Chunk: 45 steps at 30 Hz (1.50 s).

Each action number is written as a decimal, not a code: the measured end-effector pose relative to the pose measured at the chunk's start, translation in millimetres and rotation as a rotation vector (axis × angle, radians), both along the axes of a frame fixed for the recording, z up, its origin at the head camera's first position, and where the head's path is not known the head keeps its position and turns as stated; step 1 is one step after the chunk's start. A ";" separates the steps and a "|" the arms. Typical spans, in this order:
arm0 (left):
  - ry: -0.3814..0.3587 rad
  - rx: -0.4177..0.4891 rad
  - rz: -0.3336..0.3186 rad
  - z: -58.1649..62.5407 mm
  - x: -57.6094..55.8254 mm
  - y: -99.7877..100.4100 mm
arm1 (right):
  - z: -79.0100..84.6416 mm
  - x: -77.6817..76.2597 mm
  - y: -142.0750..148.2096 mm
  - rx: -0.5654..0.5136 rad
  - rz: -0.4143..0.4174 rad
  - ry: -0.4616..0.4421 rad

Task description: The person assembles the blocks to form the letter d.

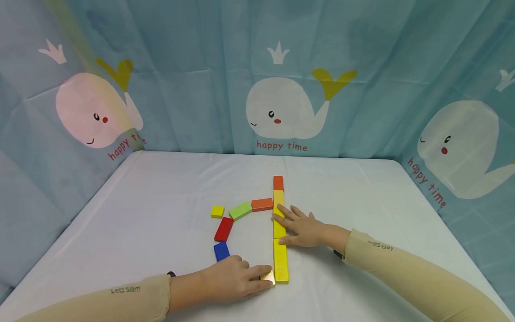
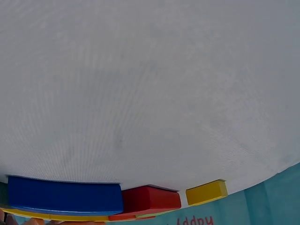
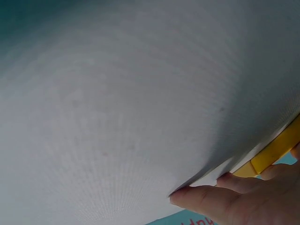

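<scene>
In the head view my left hand (image 1: 233,279) pinches a small pale block (image 1: 268,278) between index finger and thumb, beside the lower end of a long yellow block (image 1: 281,261). My right hand (image 1: 306,229) lies with spread fingers, its fingertips touching the column at another yellow block (image 1: 279,228). Farther up this column are a pale yellow block (image 1: 278,197) and an orange block (image 1: 278,183). Curving left from it are an orange-red block (image 1: 262,205), a green block (image 1: 240,211), a red block (image 1: 223,229) and a blue block (image 1: 221,251), partly hidden by the left hand.
A small yellow block (image 1: 217,211) lies apart, left of the green one. All blocks lie on a white-covered table (image 1: 342,188). A blue curtain (image 1: 181,89) with printed whales encloses the back and sides.
</scene>
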<state>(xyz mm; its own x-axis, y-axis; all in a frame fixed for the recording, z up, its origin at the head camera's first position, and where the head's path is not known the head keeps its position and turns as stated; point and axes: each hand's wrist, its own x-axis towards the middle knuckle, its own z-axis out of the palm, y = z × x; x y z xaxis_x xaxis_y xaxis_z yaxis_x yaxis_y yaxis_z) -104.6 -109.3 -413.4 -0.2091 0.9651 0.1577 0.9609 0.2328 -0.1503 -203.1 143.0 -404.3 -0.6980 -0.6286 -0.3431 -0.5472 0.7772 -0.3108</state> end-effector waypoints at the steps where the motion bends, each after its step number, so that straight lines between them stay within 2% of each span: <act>1: 0.002 0.003 0.000 -0.6 0.0 -0.2 | 0.2 0.2 0.1 0.001 0.000 0.001; 7: -0.001 0.024 0.009 -2.2 0.9 -2.4 | 1.0 1.1 0.2 -0.003 -0.001 -0.001; 14: -0.065 0.017 -0.008 -2.9 1.5 -3.1 | 1.7 1.9 1.3 -0.020 0.006 -0.002; 24: -0.056 0.008 -0.025 -3.4 -0.5 -4.2 | 3.4 0.0 0.3 -0.025 0.007 -0.016; 30: -0.052 -0.096 -0.064 3.0 -5.4 -6.9 | 4.0 -0.7 -0.2 -0.034 -0.005 -0.036; 34: -0.096 -0.164 -0.073 9.1 -10.3 -8.2 | 4.5 1.1 -0.6 -0.029 -0.011 -0.040; 41: -0.128 -0.125 -0.139 11.6 -17.0 -6.7 | 4.6 2.0 -3.1 0.005 -0.018 -0.021; 45: -0.130 -0.134 -0.137 13.3 -17.7 -4.7 | 4.6 2.7 -3.6 0.013 -0.021 -0.023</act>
